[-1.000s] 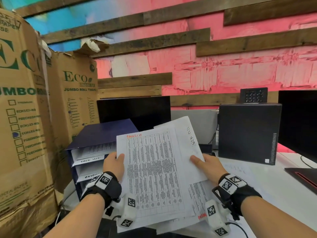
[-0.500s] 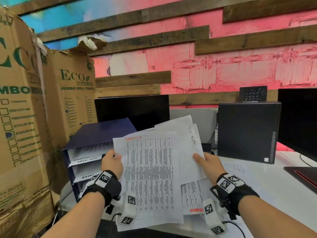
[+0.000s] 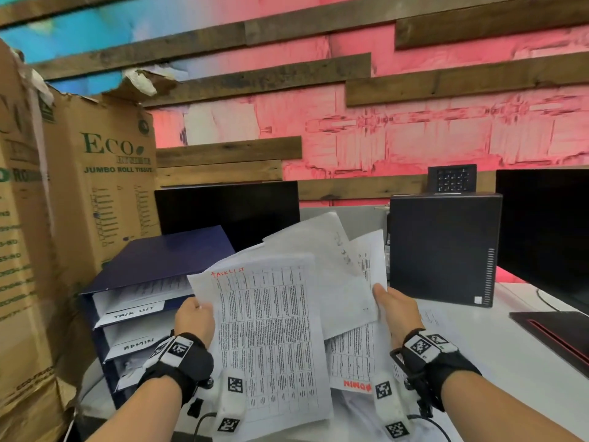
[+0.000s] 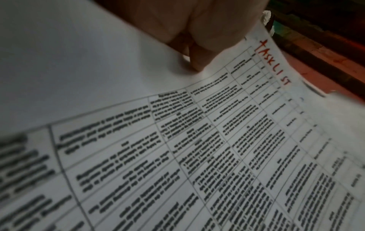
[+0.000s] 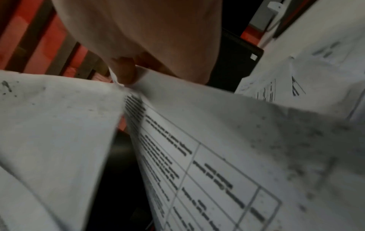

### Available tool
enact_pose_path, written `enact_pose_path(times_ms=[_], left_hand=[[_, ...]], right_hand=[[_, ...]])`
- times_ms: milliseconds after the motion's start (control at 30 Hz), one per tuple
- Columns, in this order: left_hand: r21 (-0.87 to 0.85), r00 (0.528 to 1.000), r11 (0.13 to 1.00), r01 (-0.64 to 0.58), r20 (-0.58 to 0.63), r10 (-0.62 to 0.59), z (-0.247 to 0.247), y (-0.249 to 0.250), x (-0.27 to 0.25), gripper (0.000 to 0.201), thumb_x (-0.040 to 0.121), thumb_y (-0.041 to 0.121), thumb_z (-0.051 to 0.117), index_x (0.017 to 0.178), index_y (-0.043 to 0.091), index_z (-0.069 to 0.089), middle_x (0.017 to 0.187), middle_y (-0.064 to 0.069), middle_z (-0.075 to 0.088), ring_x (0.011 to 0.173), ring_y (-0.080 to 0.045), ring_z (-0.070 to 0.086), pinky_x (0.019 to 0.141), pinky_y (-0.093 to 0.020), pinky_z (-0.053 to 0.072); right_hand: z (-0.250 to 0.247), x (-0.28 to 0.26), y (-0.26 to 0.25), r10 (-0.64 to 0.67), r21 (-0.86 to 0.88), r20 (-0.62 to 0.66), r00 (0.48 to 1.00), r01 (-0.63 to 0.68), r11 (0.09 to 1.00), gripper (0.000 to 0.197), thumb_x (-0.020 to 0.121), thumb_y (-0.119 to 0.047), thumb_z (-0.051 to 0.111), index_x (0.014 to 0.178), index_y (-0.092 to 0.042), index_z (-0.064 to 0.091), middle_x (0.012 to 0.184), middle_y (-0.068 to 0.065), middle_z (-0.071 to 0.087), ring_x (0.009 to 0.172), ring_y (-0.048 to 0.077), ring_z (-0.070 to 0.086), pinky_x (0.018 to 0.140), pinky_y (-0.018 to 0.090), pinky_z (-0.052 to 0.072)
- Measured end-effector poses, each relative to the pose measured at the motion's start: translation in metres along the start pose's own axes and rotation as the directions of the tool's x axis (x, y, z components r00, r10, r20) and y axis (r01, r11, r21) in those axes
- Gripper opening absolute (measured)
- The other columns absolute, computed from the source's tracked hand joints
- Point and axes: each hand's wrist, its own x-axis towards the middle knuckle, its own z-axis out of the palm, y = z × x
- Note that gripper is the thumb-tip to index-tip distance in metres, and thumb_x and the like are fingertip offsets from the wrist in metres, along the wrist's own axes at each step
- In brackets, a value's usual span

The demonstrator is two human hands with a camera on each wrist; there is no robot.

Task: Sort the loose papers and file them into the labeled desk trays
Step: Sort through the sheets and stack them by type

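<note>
a: head view — a white printed table sheet headed "tasklist" in red is held up w/ its left edge pinched by the left hand. why so high?

b: prob. so the red heading can be read and matched vs the handwritten labels. the thumb is seen curled onto the sheet's margin in the left wrist view, so that grip is clamped on paper.

a: and the right hand?

b: the remaining loose white sheets are pinched at their right edge, fanned behind the front sheet; in the right wrist view the paper is bunched where it's gripped. kept apart, it seems, so one sheet can be pulled off w/o dragging the rest.

a: trays?

b: a dark blue stacked desk tray unit is set just left of the hands, slots facing the person. a "task list" label is seen on the upper slot, an "admin" label below it. nothing is being fed in yet.

a: more paper?

b: a sheet marked "admin" in red, upside down, is seen lower, partly covered; whether it lies on the white desk can't be told.
</note>
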Motion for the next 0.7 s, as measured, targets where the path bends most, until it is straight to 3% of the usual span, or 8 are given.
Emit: enact_pose_path(times_ms=[67,200,300,433,500,567,633,700], left_hand=[[0.005,0.999,1.000,0.000,-0.035,0.000,-0.002,-0.001,0.001,0.022,0.095,0.008,0.042,0.106,-0.004,0.058,0.104,-0.019,0.060,0.085,-0.029,0.051,0.073,-0.031,0.037],[-0.018,0.996,1.000,-0.017,-0.083,0.015,-0.010,0.000,-0.001,0.022,0.094,0.010,0.045,0.108,-0.001,0.059,0.095,-0.015,0.060,0.081,-0.028,0.052,0.070,-0.030,0.037],[-0.062,0.997,0.997,-0.040,-0.068,0.036,-0.021,0.000,-0.002,0.019,0.094,0.013,0.048,0.104,0.004,0.061,0.094,-0.014,0.063,0.076,-0.027,0.053,0.069,-0.029,0.039],[-0.104,0.995,0.991,-0.090,0.034,0.094,-0.040,-0.006,0.002,0.014,0.095,0.015,0.050,0.101,0.014,0.063,0.096,-0.010,0.067,0.079,-0.025,0.060,0.075,-0.032,0.049],[-0.118,0.992,0.989,-0.093,0.071,0.102,-0.051,-0.008,0.002,0.016,0.095,0.015,0.051,0.099,0.019,0.066,0.099,-0.010,0.069,0.089,-0.029,0.064,0.087,-0.042,0.052],[-0.114,0.990,0.989,-0.095,0.093,0.106,-0.059,-0.007,0.000,0.019,0.096,0.011,0.049,0.101,0.017,0.066,0.100,-0.009,0.069,0.095,-0.030,0.064,0.091,-0.041,0.050],[-0.106,0.988,0.988,-0.108,0.095,0.118,-0.070,-0.007,-0.003,0.023,0.095,0.006,0.047,0.106,0.011,0.067,0.102,-0.008,0.068,0.098,-0.028,0.062,0.092,-0.038,0.047],[-0.086,0.989,0.991,-0.107,0.089,0.115,-0.079,-0.005,-0.004,0.023,0.095,0.006,0.047,0.107,0.007,0.066,0.102,-0.010,0.067,0.097,-0.027,0.060,0.089,-0.035,0.045]], right_hand=[[-0.002,0.003,0.002,-0.056,-0.117,-0.027,0.998,0.052,0.992,0.028,0.092,-0.021,0.055,0.085,0.004,0.065,0.092,0.022,0.067,0.078,0.027,0.060,0.076,0.037,0.051],[0.003,-0.001,0.000,-0.165,-0.280,0.034,0.986,0.168,0.945,0.034,0.093,-0.020,0.053,0.081,0.011,0.059,0.074,0.015,0.057,0.065,0.022,0.049,0.063,0.030,0.041],[0.012,-0.003,-0.007,-0.192,-0.337,0.072,0.979,0.205,0.919,0.030,0.094,-0.018,0.052,0.068,-0.004,0.050,0.064,0.008,0.047,0.056,0.018,0.042,0.058,0.029,0.038],[0.029,-0.010,-0.019,-0.247,-0.426,0.228,0.942,0.324,0.845,0.016,0.095,-0.015,0.051,0.105,-0.011,0.063,0.095,0.002,0.066,0.087,0.017,0.063,0.077,0.032,0.050],[0.039,-0.014,-0.024,-0.261,-0.448,0.273,0.926,0.362,0.818,0.027,0.095,-0.013,0.051,0.121,-0.014,0.058,0.107,-0.001,0.064,0.097,0.016,0.061,0.085,0.032,0.050],[0.046,-0.019,-0.027,-0.283,-0.435,0.311,0.907,0.401,0.806,0.044,0.093,-0.009,0.052,0.134,-0.024,0.045,0.117,-0.004,0.061,0.105,0.017,0.061,0.092,0.037,0.051],[0.056,-0.026,-0.029,-0.278,-0.396,0.361,0.890,0.416,0.818,0.062,0.093,-0.006,0.051,0.142,-0.036,0.029,0.118,-0.008,0.058,0.105,0.016,0.062,0.086,0.032,0.053],[0.066,-0.032,-0.028,-0.276,-0.409,0.395,0.876,0.436,0.802,0.065,0.093,-0.004,0.049,0.142,-0.040,0.027,0.118,-0.012,0.053,0.106,0.014,0.059,0.084,0.025,0.050]])
